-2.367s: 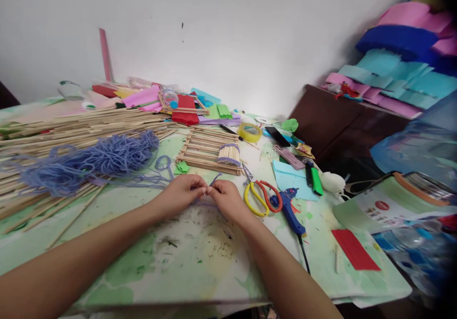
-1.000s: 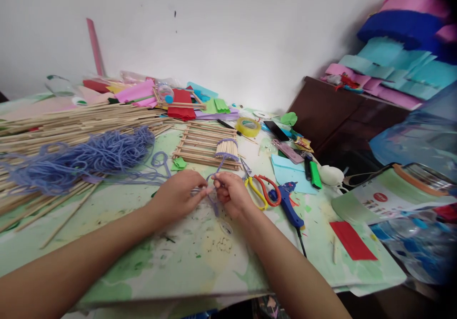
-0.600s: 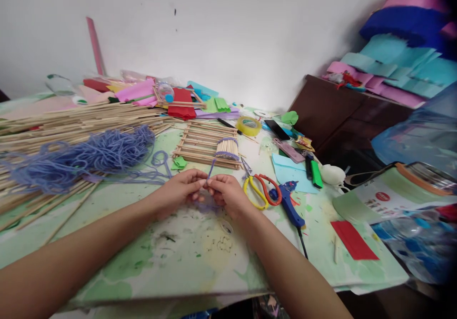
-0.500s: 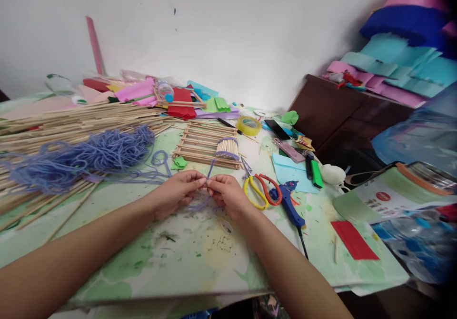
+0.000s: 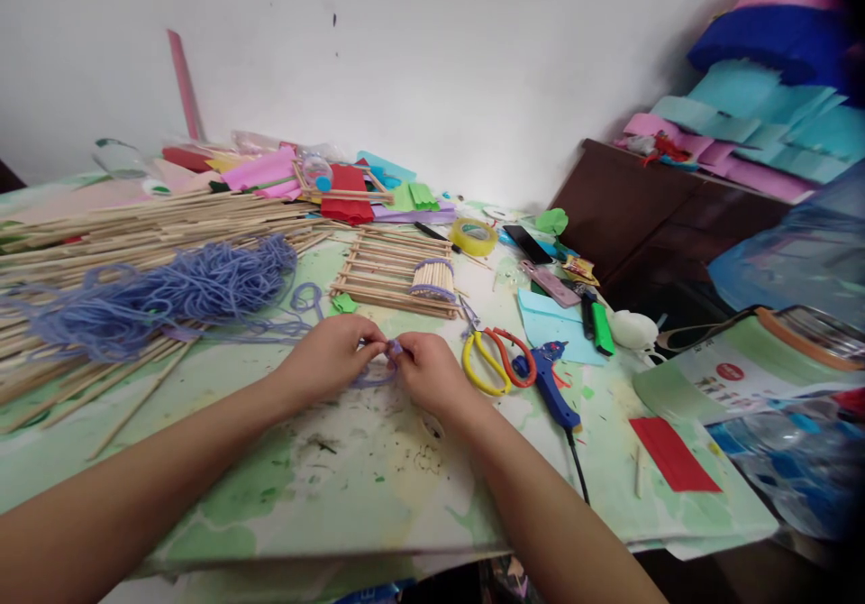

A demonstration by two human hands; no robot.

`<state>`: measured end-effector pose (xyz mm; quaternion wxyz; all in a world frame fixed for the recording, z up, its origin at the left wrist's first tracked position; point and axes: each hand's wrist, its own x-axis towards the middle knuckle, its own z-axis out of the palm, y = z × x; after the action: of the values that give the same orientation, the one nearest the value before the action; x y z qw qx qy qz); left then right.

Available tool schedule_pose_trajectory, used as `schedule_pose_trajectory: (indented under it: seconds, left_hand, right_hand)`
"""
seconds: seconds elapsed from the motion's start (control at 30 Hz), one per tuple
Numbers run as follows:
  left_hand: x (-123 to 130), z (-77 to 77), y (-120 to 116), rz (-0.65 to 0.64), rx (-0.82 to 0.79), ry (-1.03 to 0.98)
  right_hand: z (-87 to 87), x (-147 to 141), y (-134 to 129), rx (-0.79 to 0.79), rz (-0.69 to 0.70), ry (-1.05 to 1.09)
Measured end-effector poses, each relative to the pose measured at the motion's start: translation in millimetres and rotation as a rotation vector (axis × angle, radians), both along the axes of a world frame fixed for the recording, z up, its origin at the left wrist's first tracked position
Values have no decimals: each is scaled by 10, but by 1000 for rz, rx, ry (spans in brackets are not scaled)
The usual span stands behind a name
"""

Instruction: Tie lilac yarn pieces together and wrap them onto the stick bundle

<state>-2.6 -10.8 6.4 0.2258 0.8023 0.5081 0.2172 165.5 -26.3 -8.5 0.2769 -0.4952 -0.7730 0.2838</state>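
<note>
Head camera: the left hand (image 5: pixel 332 356) and right hand (image 5: pixel 436 374) are pinched closed on purple yarn (image 5: pixel 395 348), on the near side of the stick frame (image 5: pixel 388 266). Strands (image 5: pixel 280 326) trailing from the yarn bundle (image 5: pixel 168 297), left of the frame, could snag on loose sticks (image 5: pixel 145 392) if tugged, jerking the pinch apart.

Purple yarn (image 5: pixel 394 349) half hidden in the fingers (image 5: pixel 371 352)
Its looping there is too small to tell; left of the fingers, sticks (image 5: pixel 145 218) run past the picture's edge; well right, the green container's (image 5: pixel 666 395) fine print (image 5: pixel 730 371) is unreadable.
</note>
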Motion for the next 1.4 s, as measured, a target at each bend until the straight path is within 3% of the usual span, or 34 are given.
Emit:
schedule_pose_trajectory:
  seconds: [0.1, 0.17, 0.4, 0.5, 0.57, 0.63, 0.7, 0.83, 0.9, 1.0, 1.13, 1.27, 1.4]
  left_hand:
    - [5, -36, 15, 51, 3, -61]
    - [-4, -76, 53, 107, -75, -205]
    - [46, -145, 45, 232, -623, -910]
    - [97, -127, -7, 247, -791, -1078]
    - [116, -113, -26, 256, -819, -1123]
    - [122, -107, -34, 229, -817, -1101]
    - [118, -111, -39, 170, -813, -1017]
    - [99, -119, -33, 92, -677, -786]
    - [84, -103, -15, 63, -516, -639]
    - [59, -59, 15, 16, -289, -382]
    - [41, -21, 16, 1, -164, -168]
    - [36, -24, 20, 15, -164, -150]
    - [21, -40, 60, -20, -303, -292]
  right_hand:
    - [36, 15, -28, 184, -70, -195]
    - [56, 11, -51, 249, -92, -239]
    - [10, -114, -151, 302, 123, -318]
    - [-2, -124, -162, 269, 137, -259]
    - [0, -102, -146, 281, 51, -119]
    - [-12, -78, -109, 296, -83, 60]
    - [-47, -70, -59, 208, -155, 238]
    - [-122, -95, 18, -222, -55, 498]
    - [-120, -97, 32, -325, -35, 507]
    - [-76, -72, 40, -295, -53, 404]
    - [-31, -30, 60, -224, -46, 284]
    - [-37, -10, 72, -221, -27, 280]
    - [-45, 19, 60, -343, 32, 424]
